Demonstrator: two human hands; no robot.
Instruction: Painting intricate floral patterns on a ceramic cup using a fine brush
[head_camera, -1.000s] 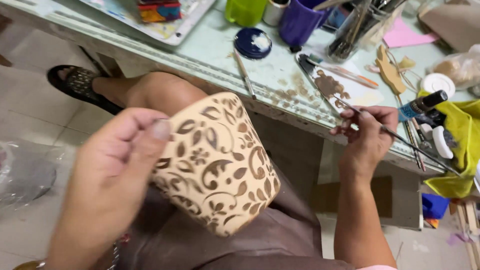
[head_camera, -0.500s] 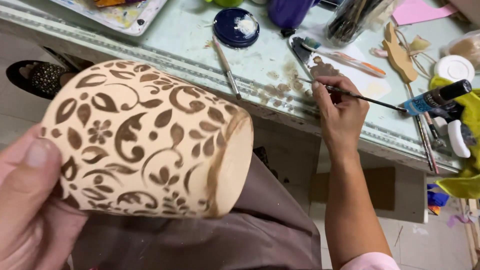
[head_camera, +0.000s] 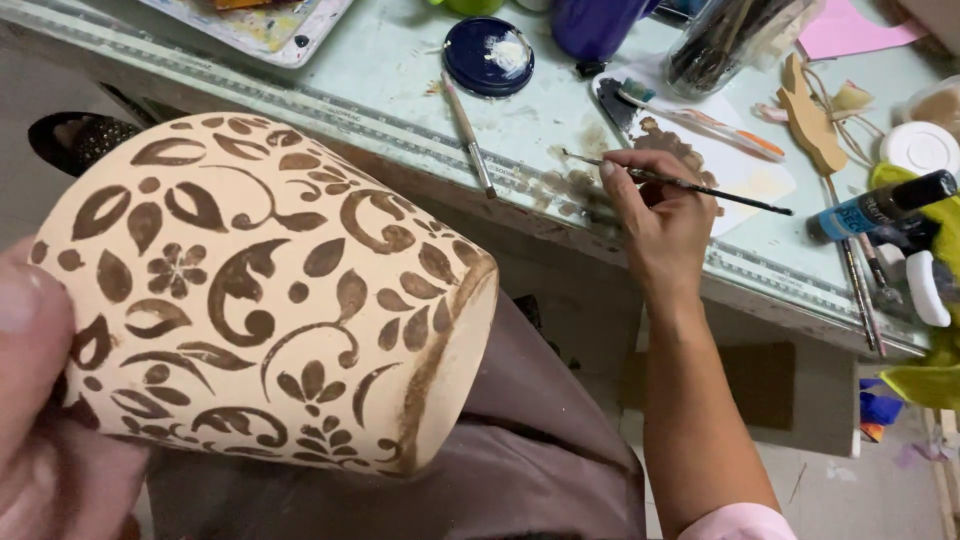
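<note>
My left hand (head_camera: 45, 410) grips a pale clay pot (head_camera: 270, 300) painted with brown leaf and scroll patterns, held on its side close to the camera above my lap. My right hand (head_camera: 660, 215) holds a thin paintbrush (head_camera: 690, 183) by its handle. The brush tip rests on brown paint smears (head_camera: 570, 180) near the front edge of the pale green table (head_camera: 400, 80).
On the table lie a second brush (head_camera: 468, 135), a dark blue lid (head_camera: 488, 55), a purple cup (head_camera: 598, 25), a jar of brushes (head_camera: 720, 45), a paint tube (head_camera: 880, 205), a wooden cutout (head_camera: 808, 115) and a paint tray (head_camera: 260, 25). A sandalled foot (head_camera: 80, 140) shows below.
The pot has come closer to the camera and now fills the left side. My right hand has moved left along the table edge, bringing the brush tip down to the brown smears.
</note>
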